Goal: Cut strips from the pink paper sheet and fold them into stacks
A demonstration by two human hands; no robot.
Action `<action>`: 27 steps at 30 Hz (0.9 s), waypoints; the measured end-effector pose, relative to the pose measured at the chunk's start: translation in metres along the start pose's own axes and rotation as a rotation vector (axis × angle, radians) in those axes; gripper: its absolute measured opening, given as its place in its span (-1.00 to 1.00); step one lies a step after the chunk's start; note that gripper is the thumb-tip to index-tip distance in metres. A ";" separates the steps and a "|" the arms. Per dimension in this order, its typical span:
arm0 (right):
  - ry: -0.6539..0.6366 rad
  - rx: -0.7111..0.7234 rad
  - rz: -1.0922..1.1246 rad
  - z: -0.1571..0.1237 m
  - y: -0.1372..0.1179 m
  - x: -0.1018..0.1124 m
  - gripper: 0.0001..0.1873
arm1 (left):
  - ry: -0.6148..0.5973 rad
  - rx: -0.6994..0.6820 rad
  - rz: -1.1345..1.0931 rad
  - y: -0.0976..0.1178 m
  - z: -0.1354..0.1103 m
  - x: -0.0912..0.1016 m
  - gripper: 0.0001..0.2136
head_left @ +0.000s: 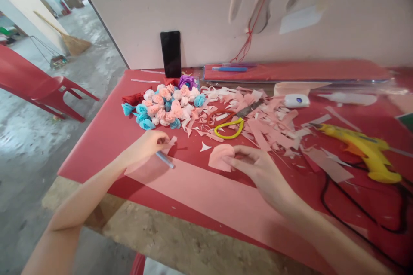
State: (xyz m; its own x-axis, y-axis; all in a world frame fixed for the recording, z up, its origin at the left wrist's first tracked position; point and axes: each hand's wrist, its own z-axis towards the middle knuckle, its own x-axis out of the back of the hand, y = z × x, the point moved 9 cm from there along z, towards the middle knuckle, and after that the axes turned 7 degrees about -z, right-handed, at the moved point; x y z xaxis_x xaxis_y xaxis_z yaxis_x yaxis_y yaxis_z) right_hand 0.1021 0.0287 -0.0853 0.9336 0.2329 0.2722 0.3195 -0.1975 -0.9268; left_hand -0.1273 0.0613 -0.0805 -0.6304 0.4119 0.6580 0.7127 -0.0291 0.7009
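My left hand (149,144) is closed around a thin light-blue stick (165,160) and a small pink paper piece (171,141), just above the red table cover (106,133). My right hand (258,171) pinches a rounded pink paper petal (220,156) at its right edge. A long pink paper strip (206,191) lies under both hands along the table's near edge. Beyond them sits a heap of small paper roses (167,105) in pink, white and blue, with a purple one (187,81) behind.
Yellow-handled scissors (229,128) lie among pink paper scraps (267,122). A yellow glue gun (368,151) with black cord rests at right. A black phone (171,53) leans on the wall. A red plastic chair (38,86) stands left, a broom (69,41) beyond.
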 end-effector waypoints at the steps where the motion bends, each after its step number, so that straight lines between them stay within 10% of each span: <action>1: 0.009 -0.004 0.013 0.001 0.001 0.001 -0.81 | 0.040 -0.021 -0.038 0.003 0.004 0.007 -0.82; 6: 0.094 -0.014 0.083 0.003 0.005 0.007 -0.74 | -0.002 -0.100 -0.401 0.035 0.016 0.011 -0.80; 13: 0.251 0.036 0.197 -0.002 0.000 0.020 -0.76 | -0.322 -0.156 -0.804 0.095 0.012 -0.039 -0.87; 27: 0.138 -0.023 0.375 -0.002 0.010 0.004 -0.71 | 0.068 -0.253 -0.794 0.114 0.021 -0.044 -0.92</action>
State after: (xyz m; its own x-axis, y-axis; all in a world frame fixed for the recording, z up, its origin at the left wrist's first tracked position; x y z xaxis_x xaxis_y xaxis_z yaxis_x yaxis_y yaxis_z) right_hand 0.1098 0.0256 -0.0927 0.9987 0.0105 -0.0503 -0.0456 -0.2662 -0.9628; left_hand -0.0121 0.0586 -0.0358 -0.9391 0.3404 -0.0481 -0.0370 0.0392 0.9985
